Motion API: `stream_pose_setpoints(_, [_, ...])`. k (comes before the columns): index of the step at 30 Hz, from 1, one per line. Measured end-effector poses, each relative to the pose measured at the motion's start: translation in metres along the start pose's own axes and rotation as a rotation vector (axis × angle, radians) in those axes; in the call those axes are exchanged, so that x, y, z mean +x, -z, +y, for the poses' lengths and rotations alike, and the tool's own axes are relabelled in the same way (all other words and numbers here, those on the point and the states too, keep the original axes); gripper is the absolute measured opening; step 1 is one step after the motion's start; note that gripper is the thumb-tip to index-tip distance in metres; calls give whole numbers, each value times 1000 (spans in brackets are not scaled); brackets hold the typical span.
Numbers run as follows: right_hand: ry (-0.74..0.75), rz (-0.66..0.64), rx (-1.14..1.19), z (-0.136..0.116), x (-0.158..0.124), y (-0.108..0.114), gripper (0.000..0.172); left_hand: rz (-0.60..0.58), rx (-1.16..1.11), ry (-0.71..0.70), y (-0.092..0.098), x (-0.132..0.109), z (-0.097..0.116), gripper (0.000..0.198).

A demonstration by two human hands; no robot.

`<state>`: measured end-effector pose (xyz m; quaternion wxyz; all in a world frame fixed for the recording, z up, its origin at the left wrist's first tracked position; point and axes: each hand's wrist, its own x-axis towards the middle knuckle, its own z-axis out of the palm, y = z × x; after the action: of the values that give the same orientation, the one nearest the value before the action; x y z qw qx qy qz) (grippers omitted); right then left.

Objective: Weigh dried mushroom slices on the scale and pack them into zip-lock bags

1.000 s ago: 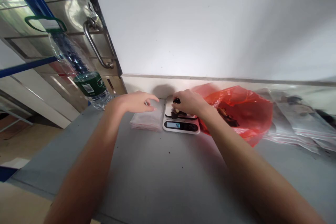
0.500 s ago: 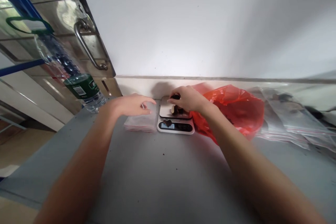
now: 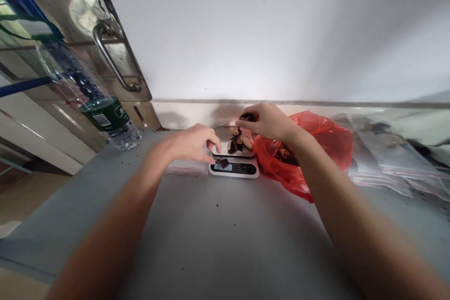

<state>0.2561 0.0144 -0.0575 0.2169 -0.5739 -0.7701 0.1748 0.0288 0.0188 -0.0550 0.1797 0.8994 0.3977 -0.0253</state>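
A small white kitchen scale (image 3: 235, 167) stands on the grey table near the wall, with several brown chunks (image 3: 241, 141) on its steel plate. One dark piece (image 3: 222, 162) lies on the scale's display. My left hand (image 3: 192, 143) reaches to that piece, fingers curled down at it; I cannot see whether they grip it. My right hand (image 3: 265, 120) hovers above the plate's far side, pinching a dark piece (image 3: 247, 116) between thumb and fingers. A stack of clear zip bags (image 3: 186, 168) lies just left of the scale, partly under my left hand.
A red plastic bag (image 3: 316, 150) with dark pieces lies open right of the scale. More clear zip bags (image 3: 390, 159) spread along the right. A water bottle (image 3: 105, 117) stands at the table's left corner by a steel door with a handle (image 3: 110, 58). Crumbs dot the table.
My left hand left the stack of zip bags and moved right to the dark piece on the scale's display. My right hand rose off the plate, uncovering the brown chunks.
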Motion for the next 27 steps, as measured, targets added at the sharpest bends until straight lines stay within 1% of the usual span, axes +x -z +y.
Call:
stream_pose_setpoints(2, [3,-3,1,3,-4,7,31,9,4,-39,-5,4,2,22])
stream_pose_setpoints(5, [-19,-46,-10,3,-11,18,25,13,1,-62,-10,7,3,18])
stream_pose_setpoints(8, [-41,-102,-40,4,-16,27,18,-4,7,-51,-15,9,2,18])
stream_pose_setpoints(11, [-33,-124,-77,8,-16,30,22,-19,20,-17,-18,11,1,19])
stream_pose_setpoints(14, [-23,-139,-86,13,-14,28,26,-34,57,-17,-19,13,3,18])
stream_pose_setpoints(18, [-51,-116,-52,14,-12,23,16,-39,81,-3,-19,14,6,20])
stream_pose_setpoints(21, [-110,-56,-14,11,-10,16,12,-38,83,-12,-20,15,7,21])
stream_pose_setpoints(24, [-187,-12,-5,10,-7,7,16,-46,79,-37,-22,16,6,18])
stream_pose_setpoints(27, [-194,-12,-31,12,-2,-2,17,-36,90,-49,-22,16,6,18])
